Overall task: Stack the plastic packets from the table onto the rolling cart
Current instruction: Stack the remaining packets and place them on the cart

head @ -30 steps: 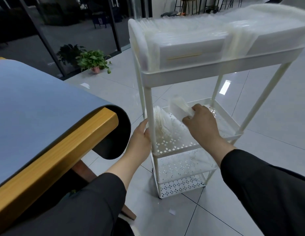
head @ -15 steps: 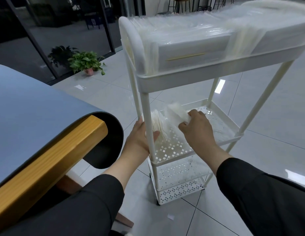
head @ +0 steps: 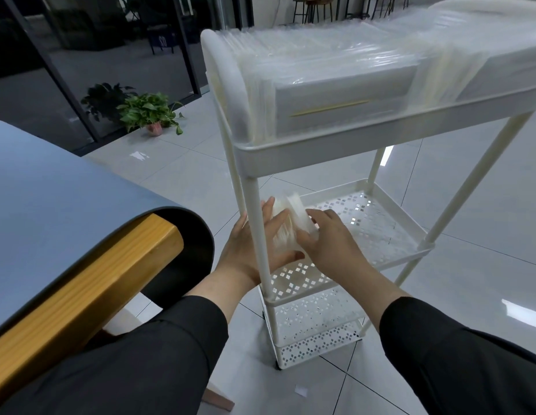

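A white rolling cart (head: 320,157) stands on the tiled floor in front of me. Its top tray is packed with upright clear plastic packets (head: 335,70). On the perforated middle shelf (head: 380,223) a small bunch of clear packets (head: 286,224) stands at the left end, just behind the cart's front left post. My left hand (head: 248,244) reaches around that post and presses flat against the bunch from the left. My right hand (head: 326,238) holds the bunch from the right, fingers against the packets.
A table (head: 51,211) with a blue mat and a wooden edge fills the left side. A potted plant (head: 150,115) stands by dark glass doors at the back. The cart's lower shelves (head: 314,319) show only perforated white plastic.
My right hand has brought its packet leftward against the standing bunch. My left hand has moved in past the post onto the bunch's left side. The view has shifted slightly.
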The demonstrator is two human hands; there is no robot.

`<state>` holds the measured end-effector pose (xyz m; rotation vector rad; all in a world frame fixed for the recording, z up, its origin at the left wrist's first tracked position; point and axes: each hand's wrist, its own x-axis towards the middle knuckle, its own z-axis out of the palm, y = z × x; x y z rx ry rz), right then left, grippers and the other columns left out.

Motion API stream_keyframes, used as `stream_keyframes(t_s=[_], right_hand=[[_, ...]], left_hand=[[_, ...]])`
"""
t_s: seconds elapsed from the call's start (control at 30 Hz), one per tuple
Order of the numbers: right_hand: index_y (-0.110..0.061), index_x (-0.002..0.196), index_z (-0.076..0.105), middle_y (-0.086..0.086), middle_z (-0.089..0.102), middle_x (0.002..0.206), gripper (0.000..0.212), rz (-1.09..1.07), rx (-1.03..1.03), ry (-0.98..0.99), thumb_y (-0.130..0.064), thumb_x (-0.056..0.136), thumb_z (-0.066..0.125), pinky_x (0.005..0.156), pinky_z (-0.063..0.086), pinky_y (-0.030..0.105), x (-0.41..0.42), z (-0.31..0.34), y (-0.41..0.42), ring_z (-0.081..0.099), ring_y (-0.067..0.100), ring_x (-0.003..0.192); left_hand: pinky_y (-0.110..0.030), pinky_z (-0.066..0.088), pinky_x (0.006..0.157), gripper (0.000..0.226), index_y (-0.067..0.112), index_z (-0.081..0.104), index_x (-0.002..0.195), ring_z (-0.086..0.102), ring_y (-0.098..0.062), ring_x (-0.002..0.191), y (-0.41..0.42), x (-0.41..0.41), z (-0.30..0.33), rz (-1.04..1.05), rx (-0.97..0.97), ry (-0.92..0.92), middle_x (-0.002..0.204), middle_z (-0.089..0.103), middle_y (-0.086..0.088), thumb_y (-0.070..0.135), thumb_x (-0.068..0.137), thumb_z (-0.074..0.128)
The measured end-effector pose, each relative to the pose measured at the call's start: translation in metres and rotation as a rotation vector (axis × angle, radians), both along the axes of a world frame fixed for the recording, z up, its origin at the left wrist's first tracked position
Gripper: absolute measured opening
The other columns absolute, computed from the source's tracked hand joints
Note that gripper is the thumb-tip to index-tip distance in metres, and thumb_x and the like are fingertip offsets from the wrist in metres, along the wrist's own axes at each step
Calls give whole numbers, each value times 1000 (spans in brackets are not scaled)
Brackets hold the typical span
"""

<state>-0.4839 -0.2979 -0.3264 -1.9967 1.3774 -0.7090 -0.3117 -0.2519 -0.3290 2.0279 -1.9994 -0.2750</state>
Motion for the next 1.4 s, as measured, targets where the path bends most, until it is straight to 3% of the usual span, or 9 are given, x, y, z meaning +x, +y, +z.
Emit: stream_keyframes(t_s=[0.17,0.33,0.43,0.53,0.63,0.8,1.03,1.27,1.4], right_hand=[[-21,152,41,-5,43,147,81,121,76,-37,-74,91,30,106,39,30,-4,-1,5,48,13,129],[-21,158,27,0,39,157,67,139,52,25,-57,102,32,107,31,25,-3,-5,4,41,15,141],[-29,158,19,-5,46,152,70,131,76,-84,-62,98,34,100,38,25,-2,-4,8,50,13,132],[-26,143,43,-5,61,131,58,138,77,-92,-61,99,29,92,42,27,-4,-3,8,58,9,115],[-22,120,60,-10,59,111,48,161,13,-99,-53,105,27,95,44,29,-6,-6,4,54,3,106],[-19,136,57,-8,59,122,48,133,48,-69,-43,108,28,94,37,23,-6,-3,3,52,4,112],[-21,124,61,1,70,111,53,150,105,-83,-53,105,24,89,48,33,-7,-4,2,63,16,104],[-16,124,63,-5,64,111,48,139,92,-89,-46,107,29,77,36,7,-6,0,2,59,10,104],[-6,118,63,8,68,109,51,123,74,-83,-44,107,30,80,44,22,-7,1,4,61,22,102]], left_hand=[[-39,9,127,116,43,16,158,-3,-8,156,2,0,-1,94,-57,191,169,-5,17,103,60,34],[-40,-3,127,121,39,18,159,-14,-3,154,8,-3,6,24,-72,43,169,-10,15,107,59,15],[-40,-2,127,120,37,20,159,-15,0,152,8,-4,5,-5,-87,-37,169,-8,14,105,60,17],[-41,1,127,110,35,26,158,-9,-4,155,5,-2,4,19,-84,-36,170,-1,11,98,68,21],[-40,2,127,110,34,31,157,-4,-8,156,3,0,4,11,-96,-45,170,4,8,97,69,12],[-41,0,127,119,36,26,158,-11,-3,154,6,2,6,-16,-79,-24,170,-2,12,104,60,14],[-42,4,127,108,35,26,158,-3,-8,156,2,2,7,3,-86,-125,170,4,7,95,69,19],[-40,4,128,113,34,25,159,-2,-9,156,3,7,5,30,-68,-67,170,3,11,100,67,16],[-39,-3,127,103,32,24,159,-6,-4,155,11,8,8,30,-96,17,170,1,11,94,78,10]])
